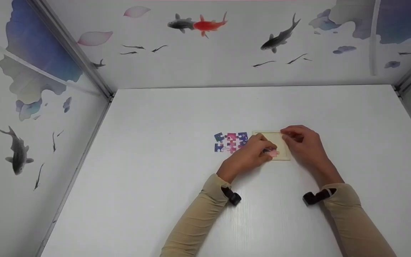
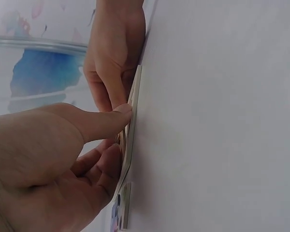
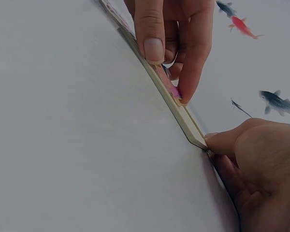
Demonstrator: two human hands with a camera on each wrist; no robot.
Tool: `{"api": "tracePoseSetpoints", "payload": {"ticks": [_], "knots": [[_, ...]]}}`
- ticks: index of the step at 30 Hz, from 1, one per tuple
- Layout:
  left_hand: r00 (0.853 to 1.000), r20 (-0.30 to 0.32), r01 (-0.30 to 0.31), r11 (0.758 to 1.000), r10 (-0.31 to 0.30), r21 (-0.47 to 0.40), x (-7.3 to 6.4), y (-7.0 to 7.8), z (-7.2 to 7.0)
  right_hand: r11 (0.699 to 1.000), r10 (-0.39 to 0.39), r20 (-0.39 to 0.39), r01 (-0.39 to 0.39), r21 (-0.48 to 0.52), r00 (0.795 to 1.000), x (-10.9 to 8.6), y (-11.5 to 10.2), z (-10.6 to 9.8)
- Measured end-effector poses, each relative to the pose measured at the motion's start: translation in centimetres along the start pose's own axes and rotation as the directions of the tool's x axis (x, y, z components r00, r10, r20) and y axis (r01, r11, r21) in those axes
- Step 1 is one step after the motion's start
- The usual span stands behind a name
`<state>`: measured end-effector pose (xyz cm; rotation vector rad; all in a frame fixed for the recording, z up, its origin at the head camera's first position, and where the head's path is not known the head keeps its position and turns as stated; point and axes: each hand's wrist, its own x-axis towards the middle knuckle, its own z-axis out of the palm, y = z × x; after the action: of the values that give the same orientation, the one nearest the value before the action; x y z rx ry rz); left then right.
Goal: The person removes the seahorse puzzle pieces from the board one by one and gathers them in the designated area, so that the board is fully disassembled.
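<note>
A shallow pale wooden puzzle tray (image 1: 283, 151) lies flat on the table, with a pink jigsaw piece (image 1: 273, 153) at its lower part. My left hand (image 1: 250, 155) reaches over the tray from the left. In the right wrist view, its thumb and a finger pinch the pink piece at the tray, and darker patches beside it are mostly hidden by the fingers. My right hand (image 1: 305, 142) grips the tray's right side near the far corner, thumb and fingers on the rim (image 3: 195, 137). Left of the tray, several purple and pink jigsaw pieces (image 1: 231, 137) lie in loose rows, partly covered by my left hand.
The white table (image 1: 148, 153) stretches around the tray on all sides. White panels with painted fish (image 1: 211, 25) stand at the back and left (image 1: 18, 153). Black wrist straps with small cameras (image 1: 232, 196) sit at both sleeve cuffs.
</note>
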<state>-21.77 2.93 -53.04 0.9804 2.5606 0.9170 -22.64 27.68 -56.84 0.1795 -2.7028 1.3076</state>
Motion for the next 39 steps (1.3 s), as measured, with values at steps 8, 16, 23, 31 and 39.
{"api": "tracePoseSetpoints", "payload": {"ticks": [8, 16, 23, 31, 39], "knots": [[0.999, -0.013, -0.04, 0.999, 0.04, 0.023, 0.0, -0.3, 0.1, 1.0, 0.028, 0.017, -0.028, -0.002, 0.999, -0.1, -0.3, 0.0], [0.997, -0.025, -0.071, 0.997, 0.072, 0.013, 0.0, -0.3, 0.0, 1.0, 0.031, 0.02, -0.031, 0.0, 0.999, -0.1, -0.3, -0.1], [0.999, -0.022, -0.045, 0.999, 0.045, 0.004, 0.0, -0.4, 0.1, 0.999, 0.033, 0.02, -0.033, 0.003, 0.999, -0.1, -0.4, 0.0], [0.996, -0.033, -0.079, 0.996, 0.08, 0.033, -0.1, -0.6, 0.1, 1.0, 0.029, 0.018, -0.029, 0.002, 0.999, -0.1, -0.4, -0.1], [0.987, -0.091, -0.135, 0.991, 0.132, -0.028, -0.2, -1.2, -0.3, 0.999, 0.035, 0.029, -0.036, 0.028, 0.999, -0.2, -0.5, -0.1]]}}
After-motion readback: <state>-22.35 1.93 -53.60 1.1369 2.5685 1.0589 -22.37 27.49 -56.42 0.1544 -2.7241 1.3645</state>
